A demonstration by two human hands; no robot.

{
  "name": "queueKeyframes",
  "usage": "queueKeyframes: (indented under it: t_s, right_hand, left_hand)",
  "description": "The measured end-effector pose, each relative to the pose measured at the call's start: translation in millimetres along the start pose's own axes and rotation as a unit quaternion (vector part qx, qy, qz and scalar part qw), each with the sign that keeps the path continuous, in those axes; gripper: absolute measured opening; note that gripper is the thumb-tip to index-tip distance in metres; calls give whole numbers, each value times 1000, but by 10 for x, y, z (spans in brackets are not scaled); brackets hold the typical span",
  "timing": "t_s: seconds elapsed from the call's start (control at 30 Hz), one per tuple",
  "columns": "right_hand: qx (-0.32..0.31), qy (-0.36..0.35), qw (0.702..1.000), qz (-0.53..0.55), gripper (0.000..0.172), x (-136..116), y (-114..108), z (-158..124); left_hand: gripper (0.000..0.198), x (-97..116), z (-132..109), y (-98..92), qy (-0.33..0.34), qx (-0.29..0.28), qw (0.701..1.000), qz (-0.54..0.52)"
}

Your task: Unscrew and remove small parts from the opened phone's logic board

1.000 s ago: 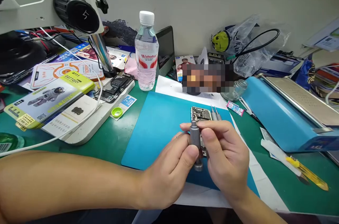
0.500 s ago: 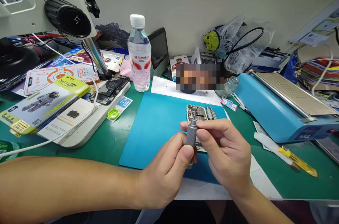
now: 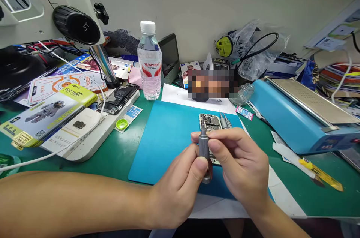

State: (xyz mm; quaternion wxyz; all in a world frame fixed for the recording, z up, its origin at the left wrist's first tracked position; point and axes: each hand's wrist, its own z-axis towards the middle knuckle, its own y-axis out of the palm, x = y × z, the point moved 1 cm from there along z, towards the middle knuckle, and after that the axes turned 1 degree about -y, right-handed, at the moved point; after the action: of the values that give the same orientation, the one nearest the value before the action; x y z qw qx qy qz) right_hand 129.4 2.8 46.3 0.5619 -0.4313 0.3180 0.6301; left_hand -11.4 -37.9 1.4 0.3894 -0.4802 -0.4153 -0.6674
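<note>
My left hand [image 3: 180,181] is wrapped round the ribbed grey handle of a screwdriver [image 3: 204,146], which stands nearly upright over the front of the blue mat [image 3: 165,133]. My right hand [image 3: 242,163] pinches the upper end of the same screwdriver between thumb and fingers. Behind the hands lies an opened phone [image 3: 210,121] with bare circuitry, its lower part mostly hidden by fingers. Just right of the phone, several slim metal screwdrivers [image 3: 224,121] rest on the mat.
A water bottle [image 3: 150,65] stands behind the mat. At left are a microscope [image 3: 75,24], a battery box [image 3: 50,114] and a phone part [image 3: 119,97]. On the right sit a blue machine [image 3: 292,118], a glass jar [image 3: 244,93] and a yellow cutter [image 3: 323,174].
The screwdriver is more upright and less of its thin shaft shows above the handle. Both hands keep their grip. The whole view has shifted slightly.
</note>
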Motion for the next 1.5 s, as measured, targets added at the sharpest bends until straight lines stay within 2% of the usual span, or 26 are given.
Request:
queueKeyframes:
  t_s: [0.13, 0.27, 0.4, 0.5, 0.57, 0.63, 0.73, 0.83, 0.97, 1.1, 1.27, 1.4, 1.47, 1.5]
  right_hand:
    - [-53, 48, 997, 10, 2, -47, -125, 94]
    - [-91, 94, 991, 33, 12, -96, -209, 162]
    - [-123, 100, 987, 27, 21, -113, -218, 212]
    - [-136, 95, 986, -22, 23, -81, -261, 282]
    - [-147, 66, 980, -118, 21, -27, -322, 365]
    - [-180, 19, 953, -242, 19, 59, -383, 465]
    - [-253, -55, 888, -380, 16, 225, -422, 595]
    - [-317, -114, 836, -434, 17, 382, -393, 653]
    - [-357, -163, 808, -440, 22, 526, -355, 642]
    - [-354, -177, 812, -429, 25, 600, -347, 636]
    - [-336, -163, 836, -402, 25, 595, -335, 658]
    - [-249, -154, 884, -364, 18, 440, -404, 605]
    - [-231, -139, 913, -307, 27, 334, -459, 551]
    - [-252, -120, 921, -272, 36, 292, -479, 522]
  left_hand:
    - [40, 28, 4, -4, 0, -12, 1000, 6]
    - [42, 49, -12, 7, -9, -15, 1000, 13]
    - [43, 41, -7, 19, -16, -14, 1000, -2]
    - [43, 21, 23, 20, -29, 16, 999, -10]
    - [44, 11, 46, 19, -39, 49, 998, -15]
    - [46, 6, 65, 21, -52, 75, 996, -19]
    - [48, 1, 84, 25, -89, 97, 991, -24]
    - [49, -2, 102, 31, -115, 119, 986, -34]
    - [49, -1, 127, 43, -119, 127, 984, -46]
    - [49, -6, 122, 49, -127, 122, 983, -59]
    - [49, -14, 89, 45, -138, 121, 981, -65]
    - [50, -24, 83, 40, -138, 113, 983, -51]
    - [49, -31, 85, 36, -138, 109, 984, -38]
    - [48, -33, 86, 34, -136, 104, 985, -36]
